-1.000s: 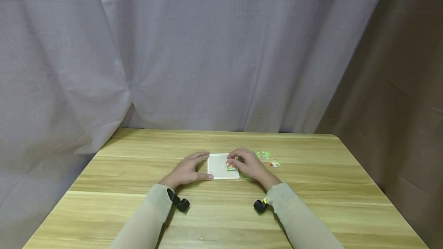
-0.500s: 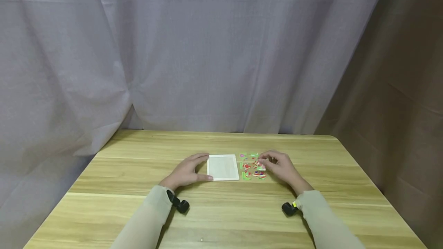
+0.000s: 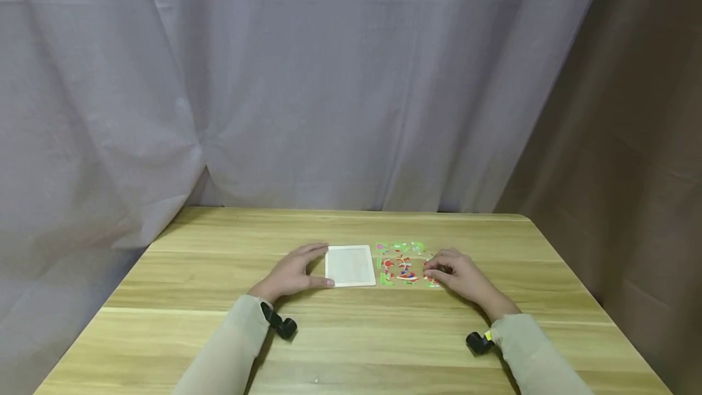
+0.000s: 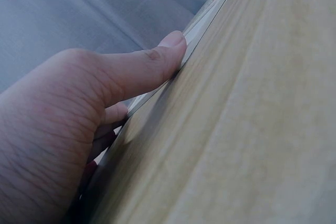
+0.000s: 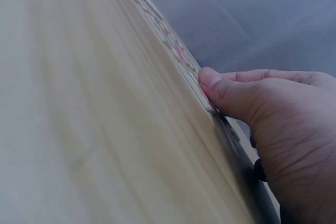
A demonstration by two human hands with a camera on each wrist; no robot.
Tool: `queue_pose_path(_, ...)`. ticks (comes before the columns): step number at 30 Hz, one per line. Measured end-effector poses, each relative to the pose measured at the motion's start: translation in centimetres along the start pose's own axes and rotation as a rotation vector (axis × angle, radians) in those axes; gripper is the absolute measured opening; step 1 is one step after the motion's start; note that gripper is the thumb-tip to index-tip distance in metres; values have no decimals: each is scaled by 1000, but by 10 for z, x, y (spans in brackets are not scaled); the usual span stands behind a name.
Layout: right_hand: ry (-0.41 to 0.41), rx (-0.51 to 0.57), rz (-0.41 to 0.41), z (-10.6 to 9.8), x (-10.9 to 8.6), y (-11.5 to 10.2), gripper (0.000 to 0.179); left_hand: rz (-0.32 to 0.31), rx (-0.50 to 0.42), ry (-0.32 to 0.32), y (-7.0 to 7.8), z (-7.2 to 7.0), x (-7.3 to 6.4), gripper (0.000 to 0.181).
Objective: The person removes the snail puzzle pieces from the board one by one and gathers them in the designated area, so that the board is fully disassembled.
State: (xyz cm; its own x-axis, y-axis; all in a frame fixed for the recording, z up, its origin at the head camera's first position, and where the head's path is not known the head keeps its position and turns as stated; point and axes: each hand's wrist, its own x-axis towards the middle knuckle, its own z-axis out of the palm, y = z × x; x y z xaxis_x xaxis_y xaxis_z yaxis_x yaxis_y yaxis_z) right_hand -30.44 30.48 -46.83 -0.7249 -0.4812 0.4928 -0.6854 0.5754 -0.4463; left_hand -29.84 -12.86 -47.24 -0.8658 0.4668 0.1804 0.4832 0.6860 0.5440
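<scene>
In the head view a square white puzzle frame (image 3: 350, 266) lies flat at the middle of the table. My left hand (image 3: 298, 272) spans its left side, with extended thumb and fingers touching the two left corners. To the right of the frame several puzzle pieces (image 3: 407, 277) in red, green and white lie in rows. My right hand (image 3: 460, 273) is low at the right end of these rows, pinching a reddish puzzle piece (image 3: 427, 266) between thumb and fingers. Most of that piece is hidden by the fingertips. The right wrist view shows the thumb (image 5: 223, 90) down at table level.
The wood-grain table (image 3: 351, 340) reaches back to a grey curtain (image 3: 307, 90). A brown curtain (image 3: 631, 139) hangs on the right. Each wrist wears a small black camera, the left one (image 3: 286, 328) and the right one (image 3: 479, 343).
My right hand has moved from above the frame rightward to the far end of the pieces, taking the piece with it and uncovering the rows. The left hand has stayed at the frame.
</scene>
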Motion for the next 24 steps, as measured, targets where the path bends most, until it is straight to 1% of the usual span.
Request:
queue_pose_path(2,4,-18,-36,2,1,0,13,1,0,1,0,0,0,95)
queue_pose_path(4,11,-22,-35,3,2,0,13,3,-3,6,0,0,0,94)
queue_pose_path(10,-3,-40,2,2,3,-3,12,2,-17,11,1,-1,2,94)
queue_pose_path(14,-8,-46,13,1,2,-3,11,6,-25,11,1,0,2,94)
queue_pose_path(20,0,-40,26,2,1,-1,11,13,-8,5,-3,2,3,95)
queue_pose_path(24,13,-23,62,1,4,-2,10,17,-13,12,-3,0,5,94)
